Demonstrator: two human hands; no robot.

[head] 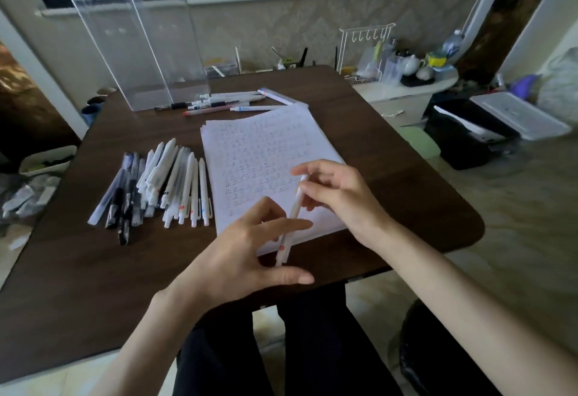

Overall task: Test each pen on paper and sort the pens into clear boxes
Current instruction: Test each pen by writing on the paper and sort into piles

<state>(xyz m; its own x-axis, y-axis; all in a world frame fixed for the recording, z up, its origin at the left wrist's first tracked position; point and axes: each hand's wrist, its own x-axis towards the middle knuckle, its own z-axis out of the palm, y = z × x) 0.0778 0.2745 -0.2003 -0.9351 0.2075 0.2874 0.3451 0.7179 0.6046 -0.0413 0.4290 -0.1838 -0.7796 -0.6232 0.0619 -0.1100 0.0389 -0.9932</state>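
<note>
The left hand (247,251) hovers at the bench (93,270) edge, fingers spread and mostly straight around the lower end of a white pen (294,211); a firm grip there is not evident. The right hand (341,195) pinches the pen's upper part, holding it slanted over the near corner of the paper (266,145). The step looks like readying this pen: best to expose the tip, turn it down into a writing grip, and mark a blank patch below the existing strokes. The untested pile (162,186) lies left of the paper; a few pens (225,103) lie beyond it, beside the boxes (144,51)
</note>
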